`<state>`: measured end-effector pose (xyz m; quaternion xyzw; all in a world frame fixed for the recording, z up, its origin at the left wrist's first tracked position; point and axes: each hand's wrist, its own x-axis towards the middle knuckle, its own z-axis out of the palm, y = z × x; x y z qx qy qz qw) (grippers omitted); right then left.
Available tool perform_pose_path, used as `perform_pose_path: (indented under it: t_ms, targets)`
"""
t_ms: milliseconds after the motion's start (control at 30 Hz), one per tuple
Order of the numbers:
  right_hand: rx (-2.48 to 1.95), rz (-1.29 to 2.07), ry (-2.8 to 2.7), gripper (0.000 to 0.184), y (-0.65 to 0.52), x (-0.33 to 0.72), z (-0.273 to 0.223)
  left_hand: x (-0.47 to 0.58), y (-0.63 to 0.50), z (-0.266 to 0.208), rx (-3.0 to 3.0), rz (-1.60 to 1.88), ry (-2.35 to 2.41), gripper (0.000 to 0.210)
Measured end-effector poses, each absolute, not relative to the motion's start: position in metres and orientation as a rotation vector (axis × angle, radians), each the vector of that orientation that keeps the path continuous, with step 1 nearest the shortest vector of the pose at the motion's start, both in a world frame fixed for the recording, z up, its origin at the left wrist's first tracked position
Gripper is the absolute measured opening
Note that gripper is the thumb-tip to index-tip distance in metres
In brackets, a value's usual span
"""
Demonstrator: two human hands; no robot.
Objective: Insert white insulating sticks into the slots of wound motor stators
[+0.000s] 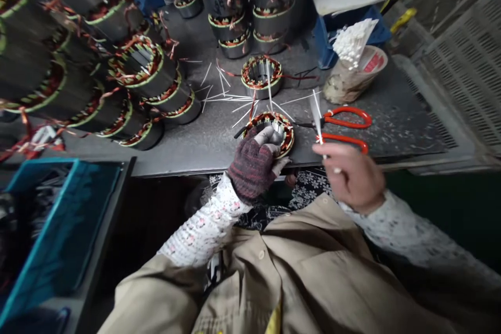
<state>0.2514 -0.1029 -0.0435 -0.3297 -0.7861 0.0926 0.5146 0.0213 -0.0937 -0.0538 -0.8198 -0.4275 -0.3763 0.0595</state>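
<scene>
My left hand, in a dark striped glove with bare-looking pale fingertips, is closed over the near rim of a motor stator with copper windings and green slot liners. The stator lies at the table's front edge. To its right, my bare right hand pinches a few thin white sticks that point up and away; the hand is slightly blurred. Just beyond it lie scissors with red handles, their blades toward the stator. Behind the held stator stands a second stator, with a white stick standing at its near side.
Stacked stators fill the left and back of the table. Loose white sticks lie mid-table. At right stand a tape-wrapped cup of white sticks, a blue bin and a grey plastic crate. A teal tray sits lower left.
</scene>
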Motion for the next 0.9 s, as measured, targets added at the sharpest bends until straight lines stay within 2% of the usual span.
perform_pose_path:
  t_ms: [100,233,400,500,667,900]
  targets:
    - [-0.635,0.306,-1.940,0.011,-0.121,0.249,-0.059,0.022,-0.095,-0.051,-2.485,-1.125,-1.330,0.023]
    - [-0.638,0.397,-1.915,0.015,-0.131,0.251,-0.064,0.022,-0.095,-0.050,-2.516,-1.108,-1.296,0.022]
    - [-0.743,0.559,-1.870,0.018,-0.137,0.255,-0.059,0.023,-0.095,-0.049,-2.494,-1.098,-1.227,0.053]
    - [-0.801,0.624,-1.843,0.013,-0.138,0.255,-0.056,0.023,-0.094,-0.048,-2.481,-1.086,-1.232,0.061]
    - [-0.903,0.705,-1.755,0.015,-0.124,0.234,-0.053,0.023,-0.095,-0.049,-2.526,-1.132,-1.254,0.064]
    - [-1.083,0.924,-1.533,0.031,-0.099,0.207,-0.054,0.028,-0.096,-0.061,-2.655,-1.521,-1.639,0.053]
